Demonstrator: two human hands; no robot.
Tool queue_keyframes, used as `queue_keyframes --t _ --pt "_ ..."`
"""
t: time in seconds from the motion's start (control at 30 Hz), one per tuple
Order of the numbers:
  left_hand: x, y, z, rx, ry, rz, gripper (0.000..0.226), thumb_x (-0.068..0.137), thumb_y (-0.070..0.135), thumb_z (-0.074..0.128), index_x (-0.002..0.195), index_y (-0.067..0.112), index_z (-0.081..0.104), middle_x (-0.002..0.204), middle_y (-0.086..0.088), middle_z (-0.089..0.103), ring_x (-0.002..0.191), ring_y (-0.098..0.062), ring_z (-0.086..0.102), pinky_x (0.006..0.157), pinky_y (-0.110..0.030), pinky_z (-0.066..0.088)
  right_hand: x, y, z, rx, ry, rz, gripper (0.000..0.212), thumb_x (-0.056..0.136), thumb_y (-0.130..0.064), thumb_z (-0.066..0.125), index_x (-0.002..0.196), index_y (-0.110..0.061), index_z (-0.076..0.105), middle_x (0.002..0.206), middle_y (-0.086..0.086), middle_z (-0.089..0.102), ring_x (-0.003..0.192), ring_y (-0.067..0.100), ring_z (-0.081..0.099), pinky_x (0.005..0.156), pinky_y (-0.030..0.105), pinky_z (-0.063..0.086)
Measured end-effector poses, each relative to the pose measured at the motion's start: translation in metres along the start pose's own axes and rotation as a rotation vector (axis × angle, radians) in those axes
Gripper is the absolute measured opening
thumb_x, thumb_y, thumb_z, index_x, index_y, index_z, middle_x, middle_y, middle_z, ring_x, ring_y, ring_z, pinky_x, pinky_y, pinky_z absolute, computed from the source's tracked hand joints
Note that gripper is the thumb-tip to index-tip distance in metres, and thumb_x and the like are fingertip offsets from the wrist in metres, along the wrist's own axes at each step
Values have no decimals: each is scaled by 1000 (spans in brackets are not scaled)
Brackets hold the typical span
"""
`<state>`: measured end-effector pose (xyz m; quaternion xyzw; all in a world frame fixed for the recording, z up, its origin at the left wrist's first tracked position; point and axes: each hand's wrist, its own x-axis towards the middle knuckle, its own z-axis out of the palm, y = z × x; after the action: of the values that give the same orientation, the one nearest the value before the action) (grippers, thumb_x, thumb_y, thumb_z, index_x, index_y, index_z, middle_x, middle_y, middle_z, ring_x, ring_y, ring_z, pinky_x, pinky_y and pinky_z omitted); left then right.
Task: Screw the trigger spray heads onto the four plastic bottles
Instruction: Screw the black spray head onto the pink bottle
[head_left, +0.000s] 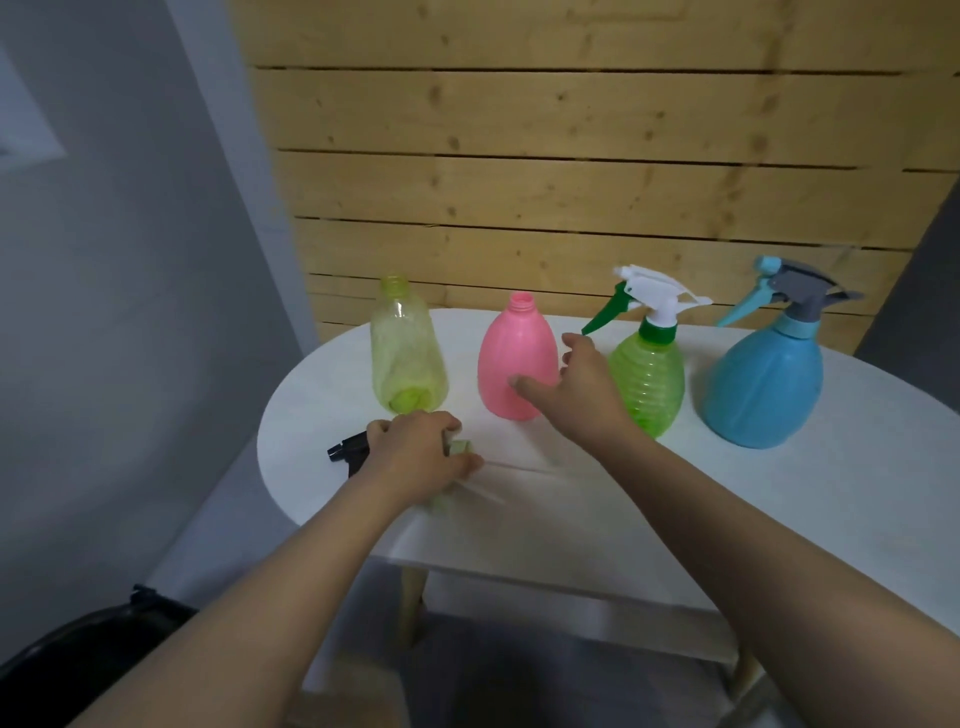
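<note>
The left hand (415, 457), nearest, has its grip closed on a pale green spray head (460, 448) at the worktop's (779, 493) 8 o'clock. The right hand (576, 387), fingers spread, touches the pink bottle (511, 358) at centre. That open-necked bottle looks light and tippy; best held round its belly.

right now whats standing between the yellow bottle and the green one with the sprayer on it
The pink bottle, its neck open with no spray head, stands between the yellow bottle and the green bottle. The right hand reaches around its side, as the head view shows.
</note>
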<state>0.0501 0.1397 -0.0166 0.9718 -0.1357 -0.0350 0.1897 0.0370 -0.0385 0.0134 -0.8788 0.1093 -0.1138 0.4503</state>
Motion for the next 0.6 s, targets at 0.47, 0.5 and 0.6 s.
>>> queue_keyframes --t 0.47,0.5,0.6 --pt "-5 -9 -3 -149 -43 111 55 70 50 70 120 30 56 115 7 59 91 -9 39 86 -25 13 33 0 31 107 28 69 92 65 -27 82 138 -11 29 135 11 47 112 29 51 77 35 43" --pt "-5 -10 -3 -156 -46 115 54 71 49 70 120 30 56 116 7 60 92 -9 41 86 -25 13 31 -1 32 94 23 51 90 64 -28 83 135 -11 31 132 10 48 105 26 51 73 33 40" --pt "-6 -10 -5 -135 -50 120 53 71 49 69 119 30 56 117 8 60 106 -14 50 88 -27 15 21 -4 33 54 1 -30 87 59 -30 84 130 -13 37 125 7 51 93 19 47 62 26 38"
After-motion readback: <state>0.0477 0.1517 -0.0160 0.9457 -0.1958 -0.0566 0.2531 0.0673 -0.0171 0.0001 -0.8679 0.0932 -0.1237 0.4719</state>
